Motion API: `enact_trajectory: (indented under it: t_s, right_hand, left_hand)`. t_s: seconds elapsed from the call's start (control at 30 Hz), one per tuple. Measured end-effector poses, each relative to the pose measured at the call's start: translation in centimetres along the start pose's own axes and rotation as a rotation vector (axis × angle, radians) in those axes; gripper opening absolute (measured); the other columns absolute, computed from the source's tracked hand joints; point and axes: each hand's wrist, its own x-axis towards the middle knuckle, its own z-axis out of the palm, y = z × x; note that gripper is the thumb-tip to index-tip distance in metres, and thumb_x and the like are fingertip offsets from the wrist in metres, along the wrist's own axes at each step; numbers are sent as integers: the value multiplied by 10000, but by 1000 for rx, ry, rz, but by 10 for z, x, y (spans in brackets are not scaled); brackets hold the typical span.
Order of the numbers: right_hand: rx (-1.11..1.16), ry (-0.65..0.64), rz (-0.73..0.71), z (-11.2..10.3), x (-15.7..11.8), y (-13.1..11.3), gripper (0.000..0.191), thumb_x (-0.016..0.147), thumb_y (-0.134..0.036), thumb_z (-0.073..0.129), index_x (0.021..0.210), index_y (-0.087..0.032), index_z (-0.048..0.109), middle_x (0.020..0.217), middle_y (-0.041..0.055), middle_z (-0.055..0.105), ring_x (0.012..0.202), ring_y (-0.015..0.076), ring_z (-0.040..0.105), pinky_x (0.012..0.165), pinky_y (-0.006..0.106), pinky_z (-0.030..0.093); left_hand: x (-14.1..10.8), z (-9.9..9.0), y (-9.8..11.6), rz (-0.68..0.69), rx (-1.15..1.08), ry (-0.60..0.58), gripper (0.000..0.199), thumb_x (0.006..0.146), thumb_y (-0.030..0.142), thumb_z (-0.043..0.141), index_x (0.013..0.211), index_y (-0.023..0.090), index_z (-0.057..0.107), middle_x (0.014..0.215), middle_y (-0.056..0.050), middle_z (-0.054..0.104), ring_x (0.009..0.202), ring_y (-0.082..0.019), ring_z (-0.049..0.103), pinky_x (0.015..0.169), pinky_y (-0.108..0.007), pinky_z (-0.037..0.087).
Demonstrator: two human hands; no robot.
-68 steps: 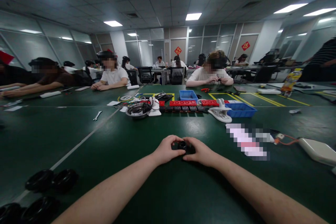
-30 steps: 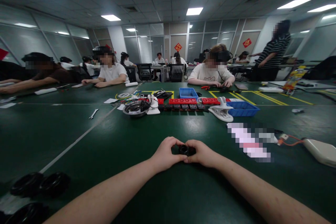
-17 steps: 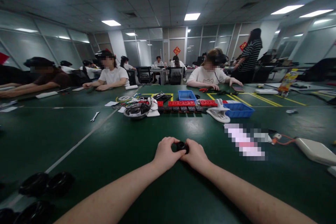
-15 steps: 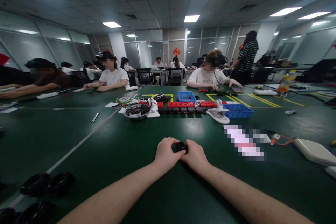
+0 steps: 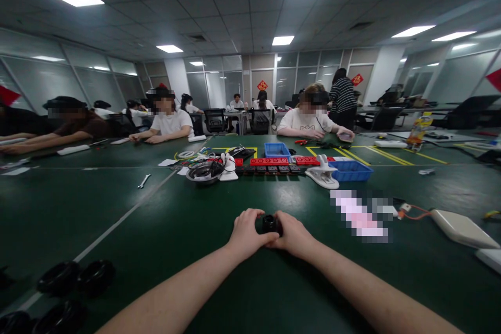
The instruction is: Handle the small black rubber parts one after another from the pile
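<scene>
A small black round part with a hollow top [image 5: 270,223] is between my two hands over the green table, near its front middle. My left hand [image 5: 247,230] curls round its left side, fingertips at the upper edge and thumb stretched below it. From the right, my right hand [image 5: 294,234] closes on the same part, its fingers partly hidden behind. Both thumbs meet just in front of it. Whether the part touches the tabletop I cannot tell. Several larger glossy black rings [image 5: 97,276] lie at the lower left.
Ahead lie a metal bowl of cables [image 5: 205,172], a white clamp [image 5: 323,173], red sockets [image 5: 270,161] and a blue tray [image 5: 351,170]. A wrench [image 5: 144,181] is at the left, a beige box [image 5: 464,228] at the right. A co-worker [image 5: 309,115] sits opposite.
My view has tilted slightly upward. My fingers have opened a little around the black part, and more of its side shows. Across the table, the co-worker has lifted an object in one hand.
</scene>
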Motion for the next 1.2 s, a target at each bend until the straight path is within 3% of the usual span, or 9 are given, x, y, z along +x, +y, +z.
enact_trajectory:
  t_s: [0.1,0.17,0.3,0.4,0.57,0.73,0.93,1.1,1.2]
  right_hand:
    - [294,-216,-30,-20,0,16,623,548,-291,682,1097,-183,406,904,27,518,758,148,510,652,267,401]
    - [495,-286,0,-32,2,24,550,616,-295,625,1102,-176,395,900,27,508,729,130,508,633,259,409]
    - [732,-58,58,-38,10,25,382,721,-410,498,1009,-169,428,799,11,490,721,133,495,623,261,402]
    - [688,104,-7,-25,13,17,392,713,-452,500,982,-174,436,782,11,485,715,143,488,619,270,395]
    - [470,225,4,1,9,4,477,614,-384,628,998,-175,438,868,33,497,809,179,486,712,309,390]
    - [385,217,23,11,7,-3,422,571,-339,660,904,-177,457,836,20,514,779,176,494,686,297,392]
    - [328,254,6,10,9,-6,239,608,-291,628,748,-186,465,733,-9,509,693,148,480,615,263,367]
    - [316,244,6,10,8,-5,232,595,-285,642,719,-183,474,719,-9,517,676,145,477,597,256,359]
    - [317,227,-6,9,8,-4,223,597,-283,645,718,-179,489,719,-6,521,675,144,479,594,254,361]
  left_hand:
    - [2,-13,-9,56,-63,-94,649,541,460,677,1106,237,449,1006,-44,500,943,-217,464,791,-334,378]
    - [5,-18,-14,72,-102,-170,722,519,464,690,1149,252,409,1043,-44,482,919,-206,472,759,-314,399]
    - [11,-17,-16,103,-58,-283,675,469,516,693,1046,235,485,1034,-35,490,893,-215,483,725,-313,410]
    - [11,-9,-15,82,2,-243,647,458,541,685,986,211,510,978,-42,512,901,-232,485,748,-330,399]
    - [9,0,-14,38,42,-146,546,498,533,664,915,205,533,891,-29,539,842,-214,503,722,-315,388]
    - [9,1,-10,36,88,-117,420,544,501,639,833,209,551,812,-8,555,786,-198,508,685,-306,370]
    - [8,3,-2,20,133,-101,422,535,511,639,809,203,551,783,-1,565,756,-197,512,667,-307,351]
    - [9,4,-3,3,136,-100,267,591,361,638,790,203,555,772,6,574,758,-185,516,665,-288,343]
    - [11,5,-7,11,104,-123,271,587,365,645,786,200,564,782,3,578,762,-186,514,658,-276,345]
